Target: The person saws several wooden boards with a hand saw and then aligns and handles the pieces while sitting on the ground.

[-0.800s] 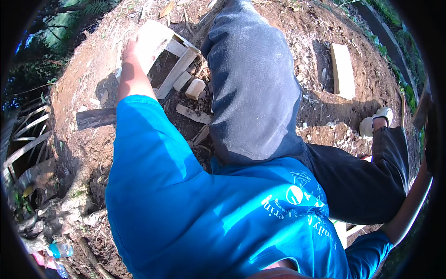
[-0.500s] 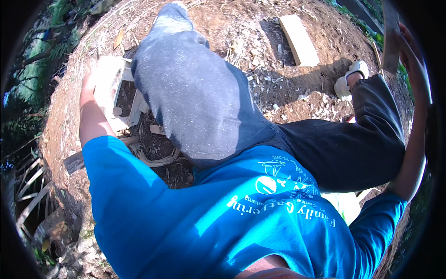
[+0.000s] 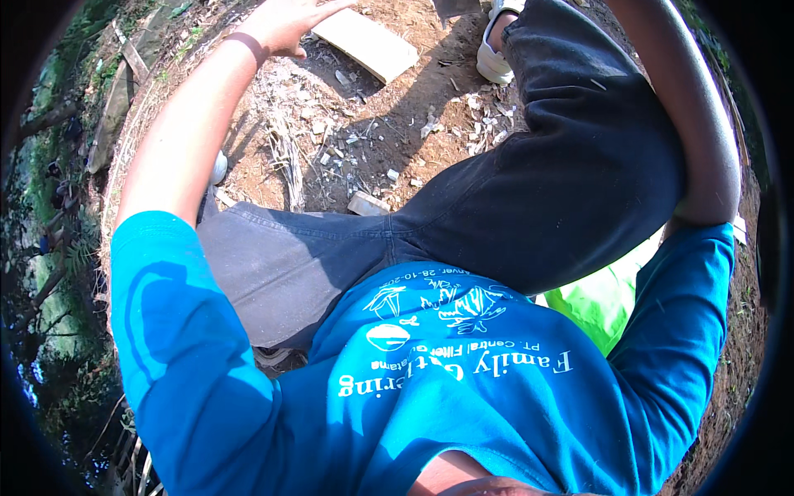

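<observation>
A person's left hand (image 3: 285,26) stretches forward, fingers extended, near a pale block (image 3: 370,45) on soil (image 3: 413,101) scattered with wood chips (image 3: 393,175). The right forearm (image 3: 682,91) passes beyond the upper edge. A blue shirt (image 3: 447,413) and dark trousers (image 3: 579,165) fill the foreground.

Sunlit, partly shaded brown earth (image 3: 442,62) is bordered at left by green foliage (image 3: 78,248).

Right hand out past the top edge, left hand (image 3: 285,23) and 1 dark flat piece (image 3: 456,7) clipped by it
</observation>
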`<state>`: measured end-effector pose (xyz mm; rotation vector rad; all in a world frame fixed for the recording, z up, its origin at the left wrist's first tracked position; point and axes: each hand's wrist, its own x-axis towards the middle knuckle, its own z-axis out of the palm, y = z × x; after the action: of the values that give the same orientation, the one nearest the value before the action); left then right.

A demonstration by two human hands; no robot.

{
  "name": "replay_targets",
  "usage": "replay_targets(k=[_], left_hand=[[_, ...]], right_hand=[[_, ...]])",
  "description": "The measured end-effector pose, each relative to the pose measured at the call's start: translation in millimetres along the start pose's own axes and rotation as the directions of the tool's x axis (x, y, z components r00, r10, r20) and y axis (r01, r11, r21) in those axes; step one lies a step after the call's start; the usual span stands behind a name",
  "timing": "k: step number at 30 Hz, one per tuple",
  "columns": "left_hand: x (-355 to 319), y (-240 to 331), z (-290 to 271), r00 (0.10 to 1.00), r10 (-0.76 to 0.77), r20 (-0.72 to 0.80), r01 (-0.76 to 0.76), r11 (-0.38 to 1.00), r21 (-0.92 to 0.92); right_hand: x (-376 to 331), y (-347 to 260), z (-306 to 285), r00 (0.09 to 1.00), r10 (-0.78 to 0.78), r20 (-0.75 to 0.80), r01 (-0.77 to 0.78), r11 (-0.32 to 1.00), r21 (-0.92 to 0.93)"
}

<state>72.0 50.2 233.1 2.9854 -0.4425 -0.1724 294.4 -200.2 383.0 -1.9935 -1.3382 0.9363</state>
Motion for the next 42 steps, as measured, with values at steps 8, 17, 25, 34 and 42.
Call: replay_targets(k=[8,17,25,34,42], left_hand=[[113,51,167,0.988,-0.038,0.147,-0.033,0.891,0.452],[89,54,163,0.794,-0.339,0.505,0.309,0.940,0.145],[33,72,155,0.699,-0.558,0.448,0.636,0.771,-0.032],[2,71,188,0.742,-0.605,0.290,0.659,0.738,-0.146],[-14,57,217,0.690,-0.654,0.311,0.723,0.594,-0.354]], right_hand=[[-39,0,-1,0.996,0.039,-0.081,-0.024,0.984,0.174],[-38,-17,23,0.962,0.129,-0.239,-0.048,0.948,0.316],[-3,17,6,0.957,0.274,-0.096,-0.213,0.887,0.410],[-2,46,3,0.943,0.330,-0.040,-0.289,0.873,0.392],[5,37,8,0.936,0.351,-0.037,-0.322,0.892,0.316]])
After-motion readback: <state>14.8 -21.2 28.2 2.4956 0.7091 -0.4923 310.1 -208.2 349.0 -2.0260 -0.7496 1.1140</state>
